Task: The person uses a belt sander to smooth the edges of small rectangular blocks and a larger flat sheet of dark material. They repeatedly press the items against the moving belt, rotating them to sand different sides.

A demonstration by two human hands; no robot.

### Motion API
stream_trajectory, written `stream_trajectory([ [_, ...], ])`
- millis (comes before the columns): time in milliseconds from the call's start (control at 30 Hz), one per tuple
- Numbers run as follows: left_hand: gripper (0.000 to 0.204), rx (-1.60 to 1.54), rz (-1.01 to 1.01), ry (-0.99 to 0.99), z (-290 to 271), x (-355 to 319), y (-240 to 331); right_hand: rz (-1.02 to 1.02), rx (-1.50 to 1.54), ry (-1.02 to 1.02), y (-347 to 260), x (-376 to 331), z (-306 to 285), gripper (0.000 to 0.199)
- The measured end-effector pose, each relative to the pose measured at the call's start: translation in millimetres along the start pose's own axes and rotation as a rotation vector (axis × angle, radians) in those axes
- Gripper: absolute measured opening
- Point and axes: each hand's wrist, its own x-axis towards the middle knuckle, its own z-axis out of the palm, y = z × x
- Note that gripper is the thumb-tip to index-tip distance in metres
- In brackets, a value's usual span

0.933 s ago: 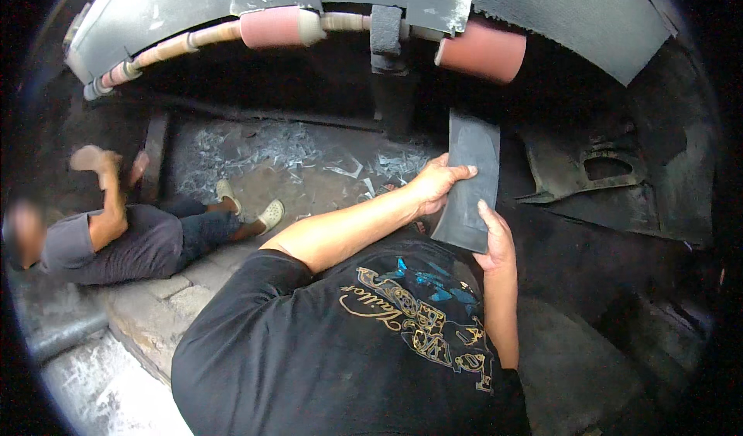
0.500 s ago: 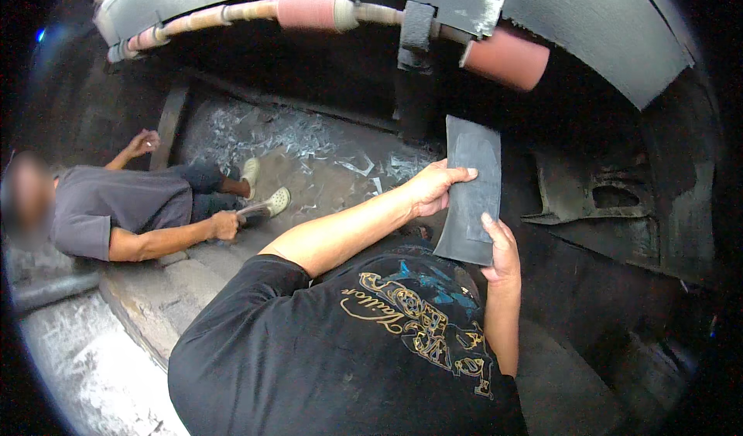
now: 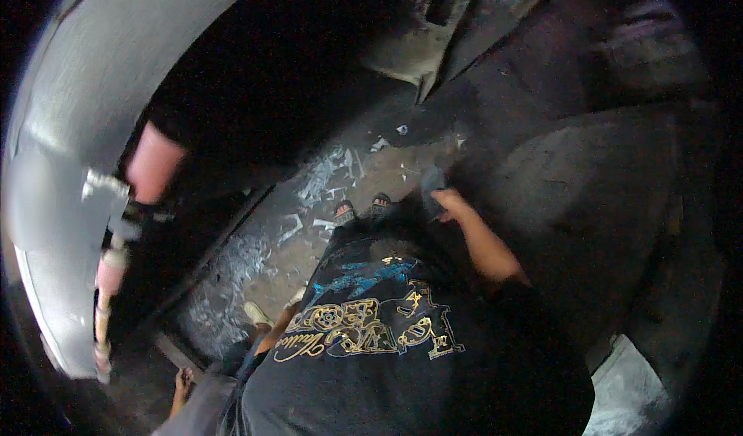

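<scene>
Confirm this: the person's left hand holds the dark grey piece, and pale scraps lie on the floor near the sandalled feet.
Wrong hand: the head view shows the right hand holding the dark grey piece. The rest stands: pale scraps lie on the floor near the sandalled feet.

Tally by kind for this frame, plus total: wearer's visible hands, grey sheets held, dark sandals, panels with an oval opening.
Wearer's right hand: 1 (left not visible)
Grey sheet, in that hand: 1
Dark sandals, on feet: 2
Panel with oval opening: 1
Total: 5
</scene>
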Motion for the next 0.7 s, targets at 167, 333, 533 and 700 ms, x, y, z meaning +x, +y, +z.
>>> stream_trajectory([
  [167, 0.038, 0.219, -0.084, -0.15, -20, 18, -14, -0.619, -0.328, 0.159, 128, -3, -101, 0.057],
  [333, 0.043, 0.79, 0.323, -0.018, -67, 75, 146, -0.453, -0.441, 0.279, 164, 34, -181, 0.056],
  [533, 0.027, -0.093, 0.437, 0.186, -67, 105, 396, -0.21, -0.128, 0.24, 134, 88, -261, 0.054],
  [700, 0.034, -0.357, 0.372, -0.034, -13, 124, 536, -0.214, -0.085, 0.219, 107, 119, -330, 0.052],
])
